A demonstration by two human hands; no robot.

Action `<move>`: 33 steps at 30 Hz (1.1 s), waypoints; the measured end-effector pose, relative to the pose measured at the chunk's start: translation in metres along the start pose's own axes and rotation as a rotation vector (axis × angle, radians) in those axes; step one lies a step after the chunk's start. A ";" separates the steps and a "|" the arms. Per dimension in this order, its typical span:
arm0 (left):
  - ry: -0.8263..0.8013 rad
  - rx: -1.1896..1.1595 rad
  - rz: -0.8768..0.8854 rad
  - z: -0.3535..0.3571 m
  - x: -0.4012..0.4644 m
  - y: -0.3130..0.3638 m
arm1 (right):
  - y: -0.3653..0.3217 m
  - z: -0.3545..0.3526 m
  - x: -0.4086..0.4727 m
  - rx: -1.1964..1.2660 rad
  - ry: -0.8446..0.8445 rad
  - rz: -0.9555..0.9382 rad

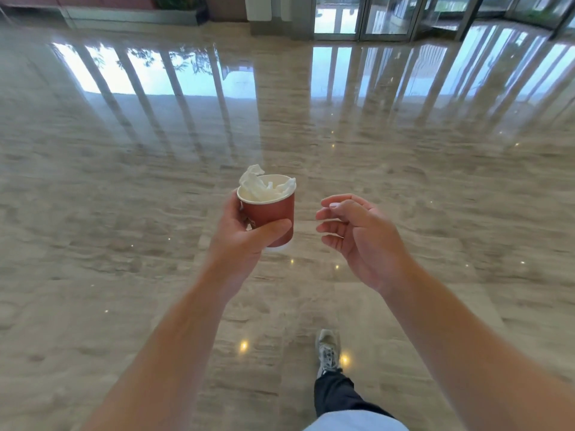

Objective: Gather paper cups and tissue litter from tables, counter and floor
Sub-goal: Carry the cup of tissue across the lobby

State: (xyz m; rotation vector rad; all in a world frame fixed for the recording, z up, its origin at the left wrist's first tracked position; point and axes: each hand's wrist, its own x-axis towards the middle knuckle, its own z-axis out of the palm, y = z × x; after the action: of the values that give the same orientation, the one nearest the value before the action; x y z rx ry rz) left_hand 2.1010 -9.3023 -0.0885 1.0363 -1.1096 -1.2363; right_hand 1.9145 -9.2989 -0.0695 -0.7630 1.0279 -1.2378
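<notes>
Paper cup [270, 217] — red, white-rimmed, stuffed with crumpled tissue [264, 185] — held upright above the polished floor [124, 213], left hand [242, 234] fingers wrapped round its wall. Right hand [357, 237] just beside it, fingers loosely curled, holding nothing. Cup's print unreadable. Near: one grey shoe [328, 349]; far: glass doors [367, 14].

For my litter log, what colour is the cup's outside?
Dark red, with a white rim, on the cup; head view.
</notes>
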 end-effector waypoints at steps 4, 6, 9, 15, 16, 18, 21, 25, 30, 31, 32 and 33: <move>0.029 0.003 0.005 0.004 0.069 -0.010 | -0.012 -0.004 0.070 0.019 -0.025 -0.001; 0.024 0.015 0.009 0.013 0.108 -0.015 | -0.022 -0.010 0.109 0.028 -0.035 -0.010; 0.003 0.038 -0.007 0.035 0.169 -0.022 | -0.041 -0.026 0.168 0.037 -0.018 -0.009; 0.020 0.064 0.003 0.065 0.290 -0.018 | -0.092 -0.036 0.283 0.028 -0.059 -0.020; 0.027 0.065 0.010 0.067 0.306 -0.016 | -0.099 -0.035 0.299 0.028 -0.066 -0.030; 0.042 0.062 0.025 0.068 0.333 -0.015 | -0.111 -0.032 0.328 0.031 -0.078 -0.037; 0.072 0.052 0.038 0.062 0.372 -0.012 | -0.120 -0.022 0.367 0.036 -0.102 -0.015; 0.102 0.058 0.052 0.042 0.422 -0.014 | -0.121 -0.006 0.422 0.025 -0.121 -0.005; 0.137 0.045 0.033 0.006 0.480 -0.027 | -0.110 0.025 0.488 0.008 -0.139 0.031; 0.141 0.044 0.035 -0.003 0.495 -0.029 | -0.108 0.033 0.502 0.003 -0.140 0.036; 0.141 0.045 0.037 -0.013 0.511 -0.031 | -0.106 0.042 0.518 0.000 -0.135 0.038; 0.136 0.049 0.036 -0.023 0.529 -0.033 | -0.104 0.052 0.535 -0.002 -0.126 0.037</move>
State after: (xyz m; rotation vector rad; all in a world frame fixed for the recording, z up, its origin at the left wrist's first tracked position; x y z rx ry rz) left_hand 2.1224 -9.8320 -0.0910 1.1157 -1.0532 -1.0979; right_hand 1.9299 -9.8465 -0.0653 -0.8092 0.9366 -1.1425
